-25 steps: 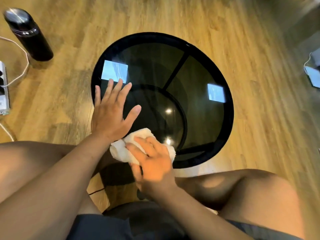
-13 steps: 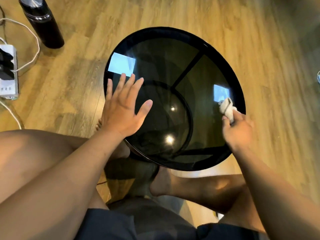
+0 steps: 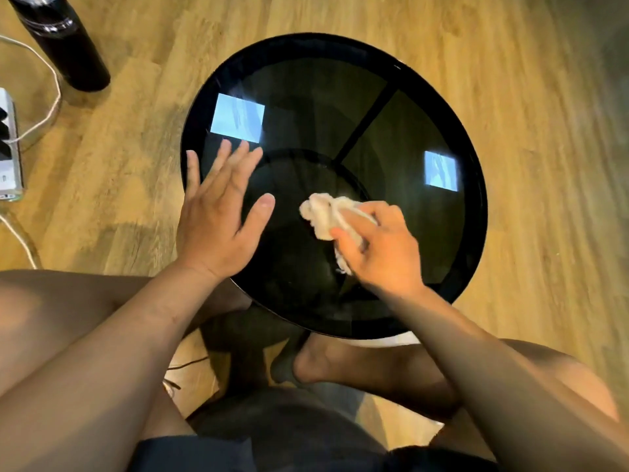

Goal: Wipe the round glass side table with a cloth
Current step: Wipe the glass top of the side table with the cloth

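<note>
R hand (image 3: 381, 247) pinches bunched white cloth (image 3: 328, 212) against round glass side table (image 3: 473, 233), near ctr. L hand (image 3: 218, 216) flat, fingers spread, on glass at L edge.

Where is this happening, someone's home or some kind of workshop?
Most likely a home living space: a wood-plank floor, a round dark glass side table, plus a black bottle and a white power strip lying on the floor.

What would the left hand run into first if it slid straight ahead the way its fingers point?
Probably nothing on the glass: the left hand points up-right past a window reflection, so it would reach the table's far rim.
</note>
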